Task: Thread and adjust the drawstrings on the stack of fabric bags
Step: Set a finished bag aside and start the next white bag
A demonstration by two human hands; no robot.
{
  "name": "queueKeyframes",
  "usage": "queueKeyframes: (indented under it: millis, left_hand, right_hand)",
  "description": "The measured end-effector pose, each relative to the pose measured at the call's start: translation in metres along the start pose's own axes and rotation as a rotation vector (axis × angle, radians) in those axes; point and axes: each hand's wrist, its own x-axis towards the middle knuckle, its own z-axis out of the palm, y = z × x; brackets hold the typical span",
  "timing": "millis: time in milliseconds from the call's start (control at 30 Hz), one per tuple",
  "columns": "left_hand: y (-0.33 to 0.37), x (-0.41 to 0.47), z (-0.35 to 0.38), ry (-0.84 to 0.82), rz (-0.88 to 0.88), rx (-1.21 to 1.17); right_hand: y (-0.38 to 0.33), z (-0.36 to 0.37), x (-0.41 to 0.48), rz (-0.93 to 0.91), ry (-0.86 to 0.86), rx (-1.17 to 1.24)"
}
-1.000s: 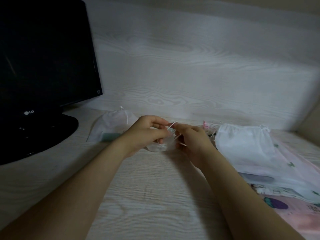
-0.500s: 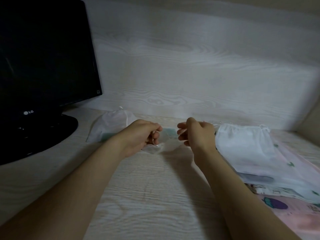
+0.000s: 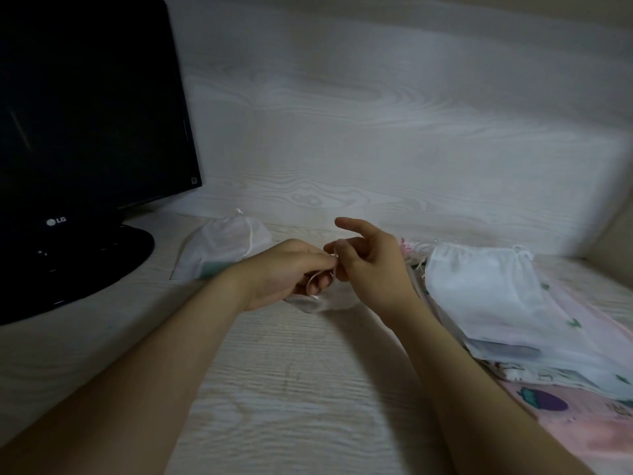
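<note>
Left hand (image 3: 284,272) grip curls round drawstring (image 3: 311,282), loop drooping toward viewer; right hand (image 3: 371,265) pinches it; bag (image 3: 323,305) flat on counter (image 3: 274,389).

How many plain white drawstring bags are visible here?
3. The left bag lies beside the monitor; the middle bag beneath the left hand and right hand, which hold its drawstring; the top bag on the stack at right. More may be hidden inside.
</note>
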Motion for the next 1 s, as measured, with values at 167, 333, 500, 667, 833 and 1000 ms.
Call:
queueKeyframes:
  millis: [167,333,500,667,833,1000]
  left_hand:
    - [0.0,0.001,-0.003,0.089,-0.021,-0.017]
    - [0.001,0.0,-0.003,0.135,-0.008,-0.037]
    - [0.002,0.002,-0.003,0.193,-0.014,-0.03]
    - [0.007,-0.001,-0.002,0.16,-0.044,-0.124]
    - [-0.001,0.002,-0.004,0.263,-0.038,-0.022]
    - [-0.01,0.005,-0.01,0.487,0.165,0.214]
  right_hand:
    - [0.002,0.0,-0.001,-0.039,-0.054,-0.191]
    - [-0.003,0.002,-0.007,-0.086,-0.045,-0.305]
    - [-0.004,0.0,-0.003,-0.361,-0.002,-0.6]
    - [0.005,-0.004,0.006,-0.53,-0.105,-0.854]
    - [0.01,-0.004,0.006,-0.598,-0.046,-1.075]
    - [0.011,0.0,0.005,-0.39,-0.052,-0.808]
